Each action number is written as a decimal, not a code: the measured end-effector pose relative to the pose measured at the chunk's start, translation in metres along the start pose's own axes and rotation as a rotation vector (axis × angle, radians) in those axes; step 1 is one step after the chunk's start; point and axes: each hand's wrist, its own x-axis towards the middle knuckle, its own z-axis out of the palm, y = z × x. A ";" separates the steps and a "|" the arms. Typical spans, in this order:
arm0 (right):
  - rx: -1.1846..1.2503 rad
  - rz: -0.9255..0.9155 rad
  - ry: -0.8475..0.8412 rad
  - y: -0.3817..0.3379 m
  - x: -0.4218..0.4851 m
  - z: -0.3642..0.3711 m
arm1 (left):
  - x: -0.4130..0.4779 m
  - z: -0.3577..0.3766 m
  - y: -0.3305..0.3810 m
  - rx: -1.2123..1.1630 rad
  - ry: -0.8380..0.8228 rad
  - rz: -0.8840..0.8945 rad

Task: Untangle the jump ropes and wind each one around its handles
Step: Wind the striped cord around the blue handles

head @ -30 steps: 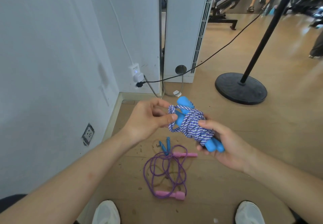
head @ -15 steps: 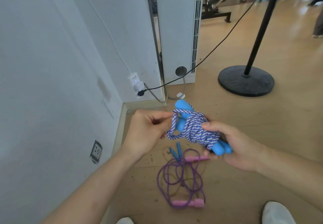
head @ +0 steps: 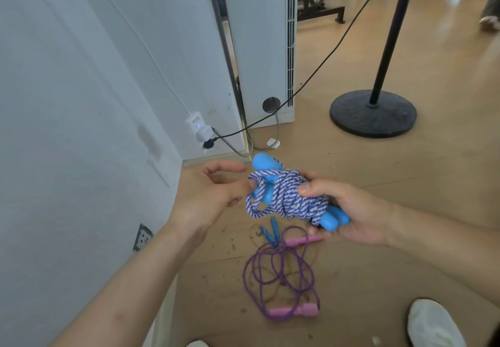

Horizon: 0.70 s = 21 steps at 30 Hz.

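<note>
- Blue rope [head: 292, 200]: a blue-and-white braided cord, wound in a thick bundle around its two handles [head: 266, 164] and held in the air at the centre of the frame, above the floor [head: 378, 279].
- The bundle's long axis runs diagonally, with one end of the handles pointing to the upper left and the other poking out at the lower right, by the right palm.
- Right hand [head: 359, 211]: it cups the lower right half of the bundle from below, fingers curled round it and thumb pressed on top of the windings.
- Left hand [head: 208, 195]: it sits just left of the bundle, its thumb pinching a strand at the bundle's left edge; the forefinger is stretched out above and clear of the cord.
- The deciding relation is that a slack loop hangs off the lower left side of the bundle, facing the left hand and away from the right grip. The left hand is therefore nearer, and I judge the next move to be tucking or cinching that loop.
- Purple rope [head: 281, 273]: it lies in loose coils on the floor in the lower centre, with its pink handles unwound, so its winding is not yet done.
</note>
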 end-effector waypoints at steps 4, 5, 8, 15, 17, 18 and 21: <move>-0.059 -0.001 -0.014 -0.001 0.004 -0.002 | 0.006 -0.001 0.001 0.018 -0.075 -0.057; -0.057 0.001 -0.014 -0.002 0.005 -0.003 | 0.008 -0.001 0.001 0.031 -0.078 -0.053; -0.045 0.022 -0.010 -0.005 0.009 -0.006 | 0.009 0.002 0.001 0.117 -0.060 0.021; 0.034 0.085 0.027 -0.011 0.015 -0.012 | 0.010 0.007 0.007 0.222 -0.049 0.218; 0.017 0.091 0.028 -0.013 0.015 -0.012 | 0.010 0.009 0.006 0.234 -0.077 0.229; 0.000 0.098 0.036 -0.014 0.015 -0.013 | 0.010 0.010 0.006 0.231 -0.088 0.224; -0.026 0.108 0.044 -0.016 0.016 -0.016 | 0.011 0.015 0.007 0.172 -0.089 0.171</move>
